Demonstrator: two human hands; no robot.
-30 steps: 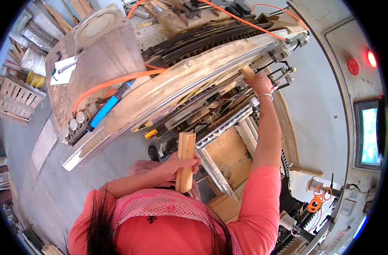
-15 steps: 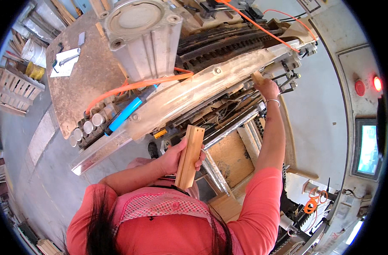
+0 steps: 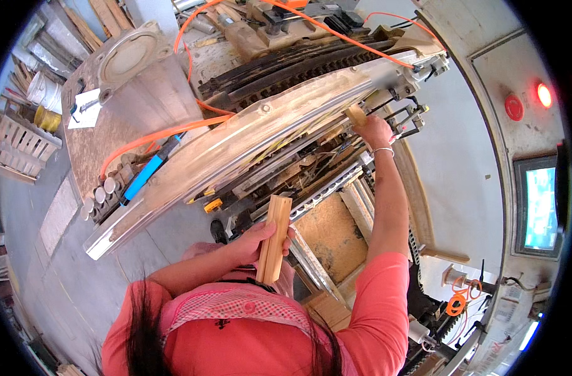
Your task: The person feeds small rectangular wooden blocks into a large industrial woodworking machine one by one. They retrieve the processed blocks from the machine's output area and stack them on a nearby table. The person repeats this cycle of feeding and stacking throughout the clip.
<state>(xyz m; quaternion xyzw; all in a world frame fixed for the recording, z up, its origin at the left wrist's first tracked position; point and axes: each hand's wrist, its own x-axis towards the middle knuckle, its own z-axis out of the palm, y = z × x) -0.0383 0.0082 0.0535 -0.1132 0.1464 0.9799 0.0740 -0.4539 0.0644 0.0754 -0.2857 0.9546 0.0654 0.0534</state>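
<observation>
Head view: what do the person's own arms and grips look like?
The left sleeve and right sleeve are coral-pink, ending near the elbows. The left grip and right grip are gloveless. A thin, pale bracelet circles the right wrist; none shows on the left.

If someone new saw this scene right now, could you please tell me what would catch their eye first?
Probably the glowing red lamp at upper right, above the lit screen. Next, the wooden block in the left hand, near the centre, and the wooden piece in the right hand, farther up by the machine.
</observation>
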